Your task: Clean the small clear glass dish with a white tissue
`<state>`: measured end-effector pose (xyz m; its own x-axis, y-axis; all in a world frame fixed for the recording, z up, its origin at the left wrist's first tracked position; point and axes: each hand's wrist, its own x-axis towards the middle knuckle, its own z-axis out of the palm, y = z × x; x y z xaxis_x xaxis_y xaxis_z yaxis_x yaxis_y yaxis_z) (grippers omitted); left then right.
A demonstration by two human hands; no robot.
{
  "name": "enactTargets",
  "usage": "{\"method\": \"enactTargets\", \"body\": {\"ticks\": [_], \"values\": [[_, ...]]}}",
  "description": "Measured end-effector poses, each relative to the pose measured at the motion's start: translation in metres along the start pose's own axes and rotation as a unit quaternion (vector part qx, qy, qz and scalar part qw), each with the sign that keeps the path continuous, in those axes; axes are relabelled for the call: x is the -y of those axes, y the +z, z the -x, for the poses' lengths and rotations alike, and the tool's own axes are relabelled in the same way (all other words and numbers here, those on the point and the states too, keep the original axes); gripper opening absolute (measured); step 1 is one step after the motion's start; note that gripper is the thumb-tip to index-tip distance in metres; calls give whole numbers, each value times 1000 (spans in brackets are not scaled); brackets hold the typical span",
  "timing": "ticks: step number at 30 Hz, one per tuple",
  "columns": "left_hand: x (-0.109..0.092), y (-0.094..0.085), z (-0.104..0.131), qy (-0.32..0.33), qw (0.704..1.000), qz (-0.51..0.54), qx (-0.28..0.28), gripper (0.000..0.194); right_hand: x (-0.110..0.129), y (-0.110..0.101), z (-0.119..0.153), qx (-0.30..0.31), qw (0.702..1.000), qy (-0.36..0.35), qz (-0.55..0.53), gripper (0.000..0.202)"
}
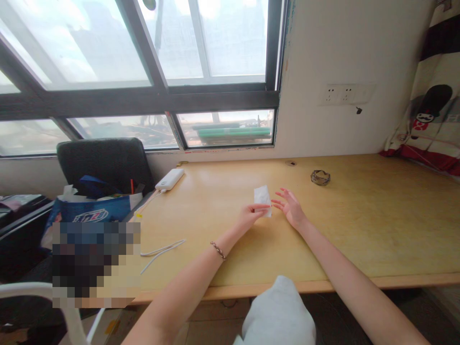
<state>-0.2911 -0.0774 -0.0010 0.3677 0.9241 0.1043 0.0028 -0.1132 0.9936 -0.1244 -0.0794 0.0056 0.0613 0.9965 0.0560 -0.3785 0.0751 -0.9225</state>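
Observation:
A small white sheet, like a folded tissue or paper (262, 195), is pinched in my left hand (252, 214), above the middle of the wooden table. My left wrist wears a dark beaded bracelet (218, 250). Just to the right of the sheet is my right hand (292, 209), its fingers spread and curved toward the sheet, with nothing held. A small gap shows between the right fingertips and the left hand.
The wooden table (377, 230) carries a white power bank (170, 179) with a cable at the back left, a loose white cable (163, 250), and a dark metallic ring-shaped object (320, 178) at the back right. A blue bag (97, 211) sits on a chair at left.

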Motion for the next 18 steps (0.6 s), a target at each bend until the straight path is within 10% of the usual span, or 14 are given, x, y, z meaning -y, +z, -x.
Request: {"method": "enactTargets", "body": {"ticks": [8,18], "values": [[-1,-3,-1,21,999,5,-38,27,7,12,16,250,963,96,18,55],[-2,0,0,-4,1000,-1,24,21,8,12,16,235,964,114,47,56]]}}
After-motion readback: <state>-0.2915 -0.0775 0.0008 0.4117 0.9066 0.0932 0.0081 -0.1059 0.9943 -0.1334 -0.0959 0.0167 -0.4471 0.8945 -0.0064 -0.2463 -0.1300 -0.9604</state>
